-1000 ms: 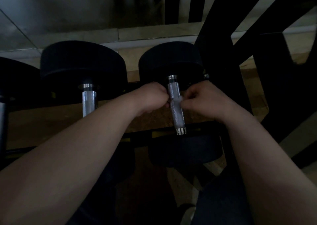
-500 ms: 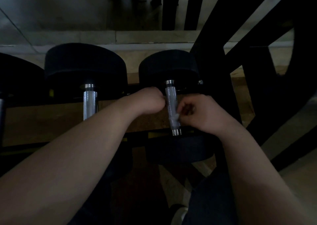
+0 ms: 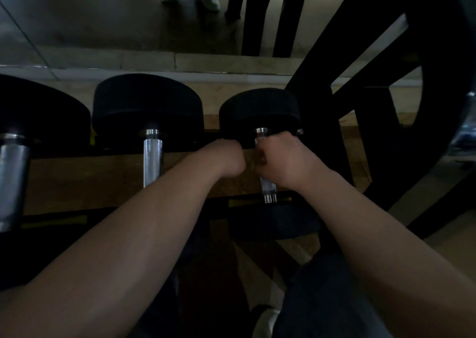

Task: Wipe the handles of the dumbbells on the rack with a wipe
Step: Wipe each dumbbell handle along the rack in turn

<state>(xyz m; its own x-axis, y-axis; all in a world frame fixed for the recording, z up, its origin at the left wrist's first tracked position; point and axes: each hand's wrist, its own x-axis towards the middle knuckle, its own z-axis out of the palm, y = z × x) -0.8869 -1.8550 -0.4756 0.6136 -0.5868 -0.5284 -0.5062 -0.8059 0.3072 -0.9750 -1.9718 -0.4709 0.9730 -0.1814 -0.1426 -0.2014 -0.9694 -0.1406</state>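
The rightmost dumbbell lies on the rack, its black far head (image 3: 260,111) pointing away and its steel handle (image 3: 268,188) showing only below my hands. My right hand (image 3: 283,157) is wrapped round the far part of that handle. A pale sliver of the wipe (image 3: 259,140) peeks out by its fingertips; the rest of the wipe is hidden. My left hand (image 3: 226,160) is a curled fist pressed against the handle's left side, at the wipe.
A middle dumbbell with a bare steel handle (image 3: 152,160) and a larger one (image 3: 13,178) lie to the left. The black rack frame (image 3: 360,121) rises close on the right, beside a big round plate (image 3: 450,80). Someone's shoes (image 3: 206,0) stand beyond.
My right hand has slid along the handle from its near end up to the far head. My left hand stayed beside the handle. Less of the wipe shows now.
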